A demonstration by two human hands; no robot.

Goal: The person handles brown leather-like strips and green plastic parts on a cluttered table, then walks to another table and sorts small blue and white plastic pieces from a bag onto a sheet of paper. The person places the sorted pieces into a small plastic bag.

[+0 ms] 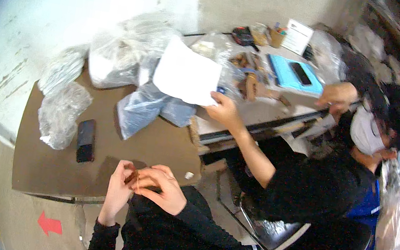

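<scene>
Close to my body, at the near edge of the brown table (49, 169), my left hand (118, 190) and my right hand (165, 188) meet with fingers bent together. Between the fingertips shows a small thin orange-brown thing (137, 179), too small to name; both hands pinch it. A dark phone (85, 141) lies flat on the table to the left of my hands. Right of them, near the table's edge, is a small white scrap (189, 175).
Clear plastic bags (63, 114) and a bluish filled bag (142, 108) lie along the table's back. At right, a seated co-worker (316, 185) holds a white sheet (187, 73) over the adjoining desk, where a blue folder (284, 73) bears another phone (300, 73).
</scene>
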